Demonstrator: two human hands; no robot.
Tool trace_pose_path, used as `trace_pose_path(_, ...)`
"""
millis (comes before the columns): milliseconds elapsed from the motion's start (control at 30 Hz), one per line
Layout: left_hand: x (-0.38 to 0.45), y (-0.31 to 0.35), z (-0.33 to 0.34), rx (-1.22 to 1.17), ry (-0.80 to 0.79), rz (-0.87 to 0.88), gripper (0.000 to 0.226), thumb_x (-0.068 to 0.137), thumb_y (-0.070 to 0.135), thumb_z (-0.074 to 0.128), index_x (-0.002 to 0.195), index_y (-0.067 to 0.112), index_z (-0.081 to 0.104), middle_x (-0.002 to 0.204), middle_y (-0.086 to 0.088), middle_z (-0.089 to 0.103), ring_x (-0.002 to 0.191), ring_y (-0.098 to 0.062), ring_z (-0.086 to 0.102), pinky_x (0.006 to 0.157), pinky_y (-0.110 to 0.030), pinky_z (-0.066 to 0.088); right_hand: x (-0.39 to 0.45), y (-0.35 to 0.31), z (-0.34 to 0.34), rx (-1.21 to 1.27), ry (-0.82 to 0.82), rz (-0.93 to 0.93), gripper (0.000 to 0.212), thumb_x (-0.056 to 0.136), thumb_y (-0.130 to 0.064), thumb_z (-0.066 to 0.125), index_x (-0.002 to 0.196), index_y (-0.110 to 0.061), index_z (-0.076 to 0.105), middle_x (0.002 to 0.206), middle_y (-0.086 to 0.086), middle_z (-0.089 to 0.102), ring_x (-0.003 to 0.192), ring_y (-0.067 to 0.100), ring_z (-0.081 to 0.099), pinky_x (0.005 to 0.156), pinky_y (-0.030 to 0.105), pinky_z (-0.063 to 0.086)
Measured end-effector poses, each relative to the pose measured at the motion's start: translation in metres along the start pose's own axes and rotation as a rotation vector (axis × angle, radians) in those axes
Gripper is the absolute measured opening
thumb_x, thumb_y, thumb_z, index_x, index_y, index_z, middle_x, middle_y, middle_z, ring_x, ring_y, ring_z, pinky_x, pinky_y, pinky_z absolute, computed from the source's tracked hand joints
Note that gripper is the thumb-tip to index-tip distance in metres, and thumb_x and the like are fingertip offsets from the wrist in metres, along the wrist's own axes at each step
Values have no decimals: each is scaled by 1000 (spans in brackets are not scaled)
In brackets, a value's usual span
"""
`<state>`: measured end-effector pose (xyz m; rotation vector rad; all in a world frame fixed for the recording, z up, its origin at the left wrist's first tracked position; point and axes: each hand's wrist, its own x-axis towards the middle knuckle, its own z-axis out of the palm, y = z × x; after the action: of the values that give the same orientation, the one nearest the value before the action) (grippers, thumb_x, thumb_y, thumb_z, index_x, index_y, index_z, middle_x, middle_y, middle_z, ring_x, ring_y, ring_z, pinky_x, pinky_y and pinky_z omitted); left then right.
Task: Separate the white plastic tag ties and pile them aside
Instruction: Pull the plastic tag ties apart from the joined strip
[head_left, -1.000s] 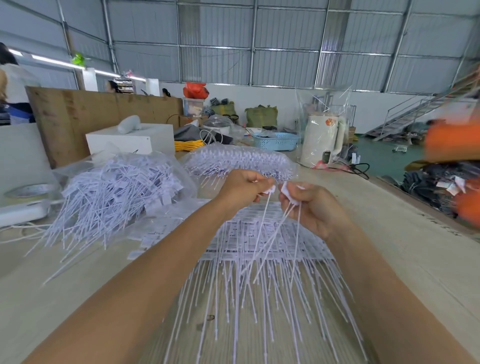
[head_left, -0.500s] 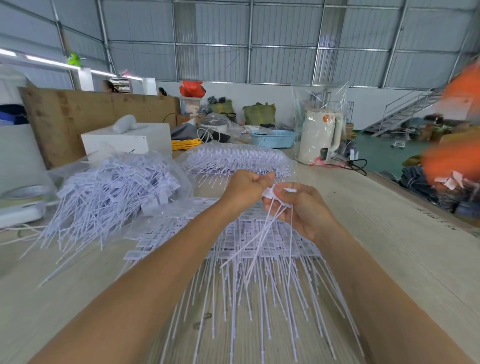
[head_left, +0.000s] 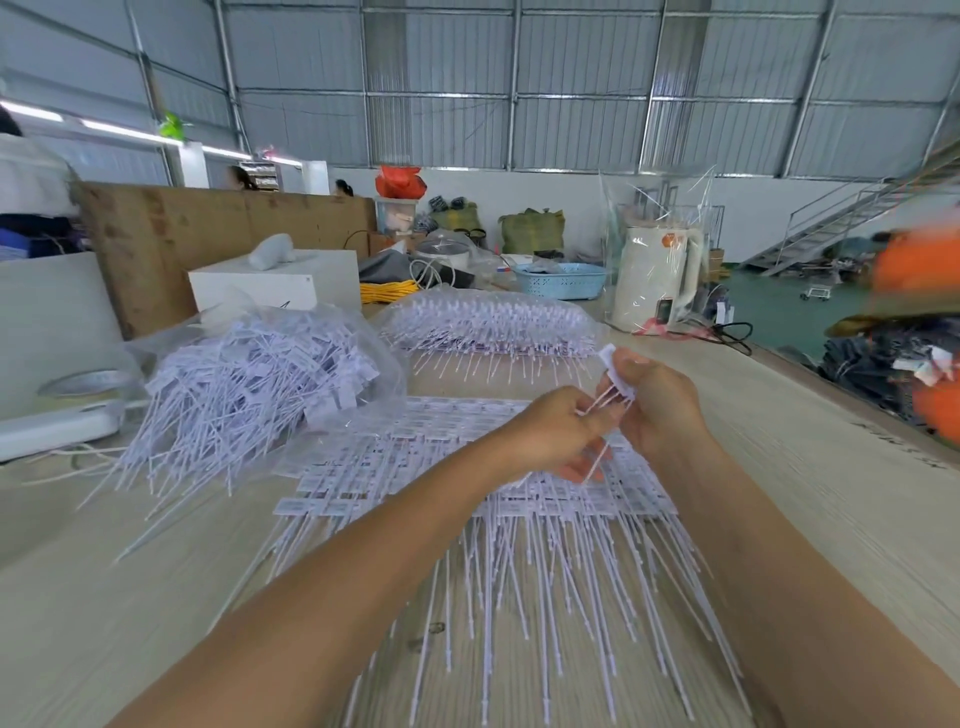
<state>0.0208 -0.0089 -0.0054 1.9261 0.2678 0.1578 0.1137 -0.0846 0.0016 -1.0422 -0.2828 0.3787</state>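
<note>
Two bare hands meet above the middle of the wooden table (head_left: 810, 483); the right hand (head_left: 657, 410) has its fingers curled round the heads of a small bunch of white tag ties (head_left: 615, 384), one flat tag end poking up above its fingertips; the left hand (head_left: 558, 431) pinches the thin stems of that same bunch just below, its thumb and fingers closed on them, one stem running down past its palm. Directly under the hands lies a flat sheet of joined tag ties (head_left: 493, 499), the labelled heads in rows on the far side and the long stems fanning toward the near edge of the table; to the left sits a loose heap of separated ties (head_left: 249, 384), partly inside a clear plastic bag (head_left: 379, 364); farther back, beyond the hands, another clear bag holds a neat bundle of ties (head_left: 488, 325). At the far right of the table stands a white kettle-like jug wrapped in clear film (head_left: 657, 275), with a light blue plastic basket (head_left: 561, 280) to its left; a white box (head_left: 275, 283) rests at the far left behind the heap, in front of a brown board (head_left: 171, 234).
</note>
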Motion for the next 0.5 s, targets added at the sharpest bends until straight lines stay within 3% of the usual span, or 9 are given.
trace_pose_path(100,1,-1,7,22,10,33,16,100,26,44,95,11,48,74,-4,56,45,-9,52,43,-19,45,3,-1,7,-127,62,14,23,89,-5,58,67,-1,53,60,12,44,50,22,41,50,29,34)
trace_pose_path(233,2,-4,-2,111,215,73,19,100,14,40,96,8,58,67,-2,50,50,-11,43,46,-20,35,2,1,23,-205,34,9,25,93,-8,55,69,1,51,60,13,44,49,24,40,48,28,31)
trace_pose_path(367,-4,-13,-22,150,349,97,24,98,10,43,97,1,65,65,-1,52,44,-8,42,41,-17,31,-2,10,41,-185,-38,69,14,98,-16,47,92,-5,53,74,13,55,60,23,54,58,35,44)
trace_pose_path(500,-20,-26,-39,136,457,129,30,97,15,47,74,14,66,58,4,51,32,-4,35,40,-18,28,-11,20,57,-205,-118,176,19,100,-21,40,99,-10,55,84,11,64,67,24,60,64,34,49)
